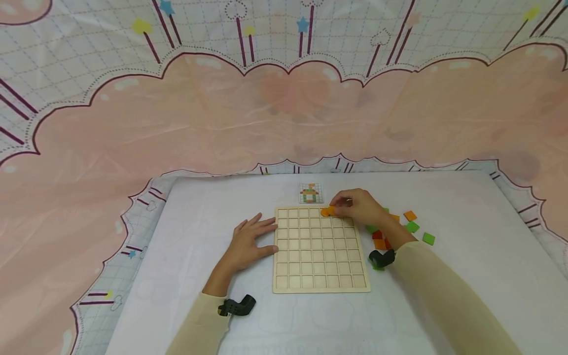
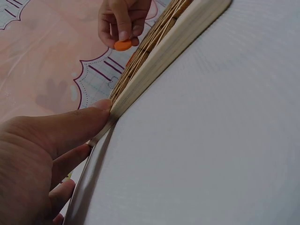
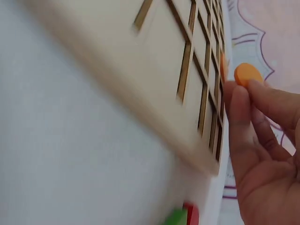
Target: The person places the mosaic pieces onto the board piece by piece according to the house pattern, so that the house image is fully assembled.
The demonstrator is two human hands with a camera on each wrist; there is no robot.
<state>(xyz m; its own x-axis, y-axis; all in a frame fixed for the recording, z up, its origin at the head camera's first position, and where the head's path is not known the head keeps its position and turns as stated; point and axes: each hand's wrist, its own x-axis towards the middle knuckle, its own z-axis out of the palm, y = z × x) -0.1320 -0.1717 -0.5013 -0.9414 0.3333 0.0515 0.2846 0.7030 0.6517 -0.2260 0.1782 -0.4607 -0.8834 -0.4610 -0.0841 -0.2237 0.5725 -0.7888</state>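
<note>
At one board (image 1: 319,267), the right hand (image 1: 361,206) pinches one of seemingly two discs (image 3: 247,75).

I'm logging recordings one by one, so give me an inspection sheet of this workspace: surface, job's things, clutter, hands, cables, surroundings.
Surface: white tabletop.
Job's things: wooden grid board; one orange disc at its top row; picture card beyond it; loose green, orange and red tiles to its right, some partly hidden.
Clutter: nothing seen.
Hands: left hand touches the board's left edge; right hand pinches another orange disc.
Cables: nothing seen.
Surroundings: patterned cloth behind the table.
</note>
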